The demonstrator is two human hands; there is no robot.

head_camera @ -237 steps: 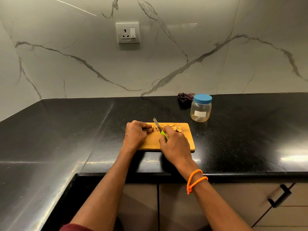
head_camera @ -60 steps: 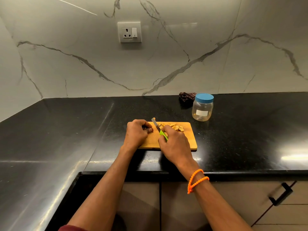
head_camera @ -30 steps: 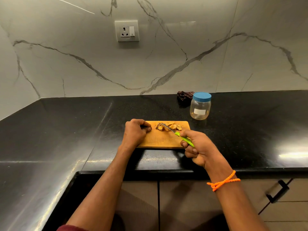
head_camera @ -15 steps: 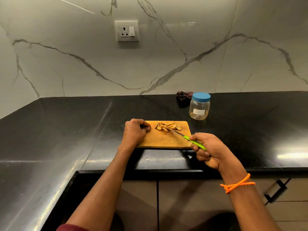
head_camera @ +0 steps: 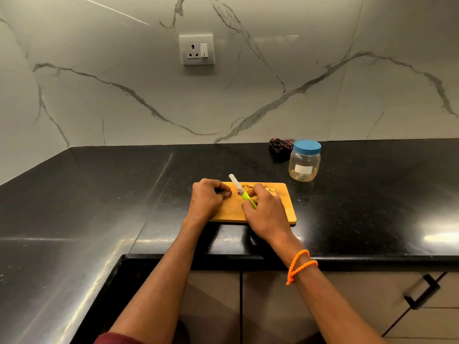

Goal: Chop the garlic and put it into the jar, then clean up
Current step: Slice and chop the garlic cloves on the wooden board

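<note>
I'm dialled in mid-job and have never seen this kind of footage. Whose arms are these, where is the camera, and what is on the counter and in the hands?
There is no machine here: these are a person's two bare arms, filmed by one wide-angle camera on their head, looking forward and down.

On the black counter lies a wooden cutting board with garlic pieces near its far edge. Behind it to the right stands a clear jar with its blue lid on, and a dark cloth beside it.

The right hand grips a knife with a green handle, blade pointing away over the board. The left hand rests curled on the board; its fingers seem to pinch a small piece, but that is too small to confirm.
</note>
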